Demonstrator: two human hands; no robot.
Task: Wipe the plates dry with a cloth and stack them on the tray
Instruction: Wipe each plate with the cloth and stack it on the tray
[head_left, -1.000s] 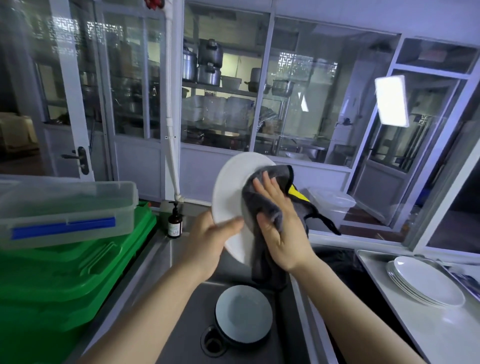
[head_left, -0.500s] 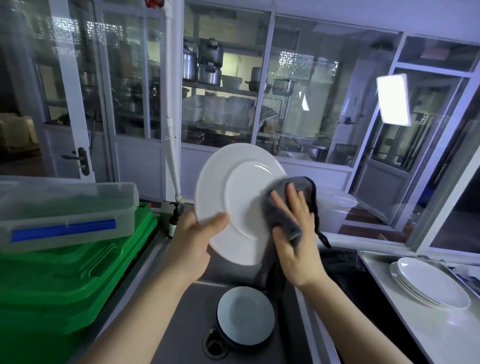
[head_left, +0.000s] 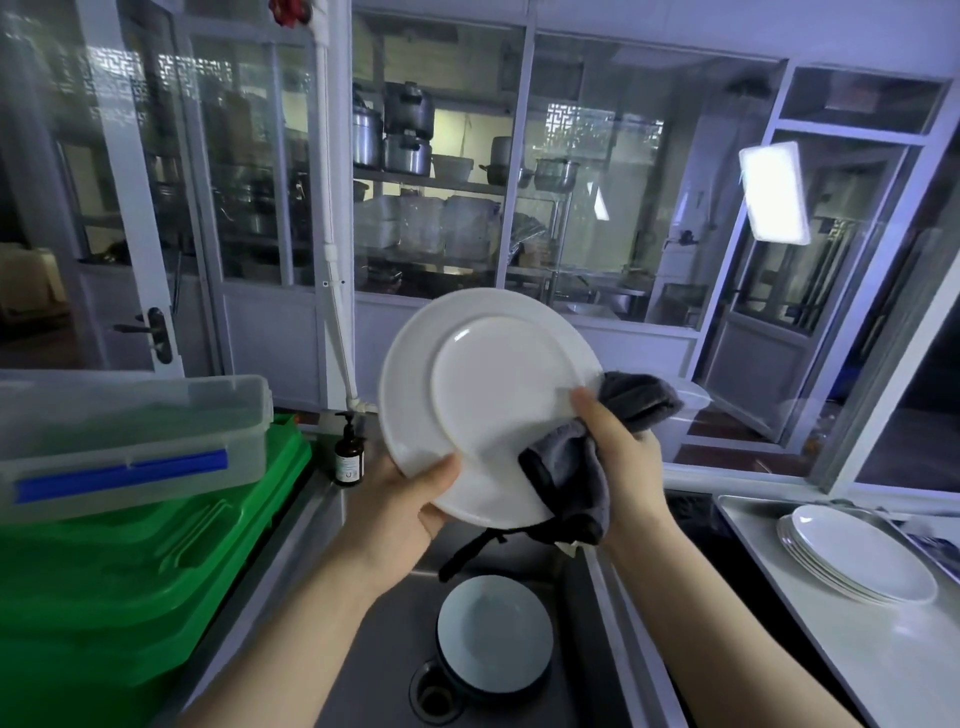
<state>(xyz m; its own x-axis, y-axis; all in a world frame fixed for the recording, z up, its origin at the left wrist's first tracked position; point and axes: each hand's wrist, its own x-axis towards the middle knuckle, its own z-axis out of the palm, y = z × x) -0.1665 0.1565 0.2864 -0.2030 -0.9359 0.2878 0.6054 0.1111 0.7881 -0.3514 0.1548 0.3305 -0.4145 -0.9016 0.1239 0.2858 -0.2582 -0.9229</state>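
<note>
I hold a white plate (head_left: 483, 395) up over the sink, its underside facing me. My left hand (head_left: 402, 499) grips its lower left rim, thumb on the near face. My right hand (head_left: 618, 452) clutches a dark grey cloth (head_left: 571, 478) against the plate's lower right edge; part of the cloth wraps behind the rim and a strap dangles below. A dark-rimmed plate (head_left: 493, 631) lies in the sink (head_left: 379, 649) beneath. A stack of white plates (head_left: 857, 556) sits on the metal tray (head_left: 743, 519) at the right.
Green bins (head_left: 130, 561) with a clear lidded box (head_left: 130, 431) on top fill the left side. A brown pump bottle (head_left: 349, 452) stands at the sink's back corner. The drain (head_left: 434, 693) lies near the sink plate. Glass partitions rise behind.
The plate has turned from edge-on to facing me and risen slightly. My right hand with the cloth slid from the plate's middle to its lower right rim.
</note>
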